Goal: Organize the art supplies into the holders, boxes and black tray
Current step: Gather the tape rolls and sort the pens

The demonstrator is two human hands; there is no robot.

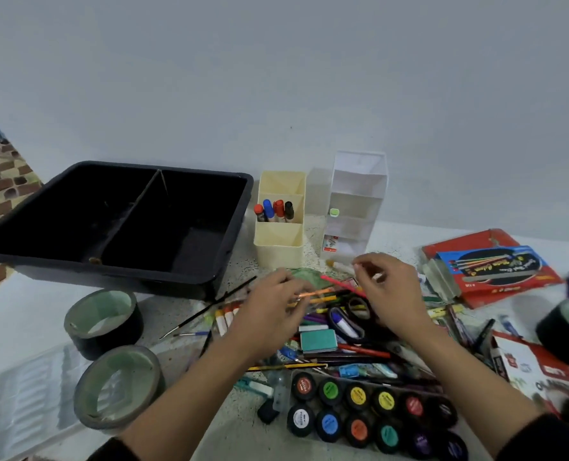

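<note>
Paint pots [358,395] labelled "POSTER" sit nearest; left hand [270,309] pinches an orange pencil [313,292]; grip of right hand [389,289] unclear.

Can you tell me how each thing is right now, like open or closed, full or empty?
Black tray: almost empty.
Cream holder: four markers standing in its middle slot.
Paint pots: lids on.
Tape rolls: lying flat.
Left hand: pinches an orange pencil.
Right hand: fingers curled; grip unclear.
</note>
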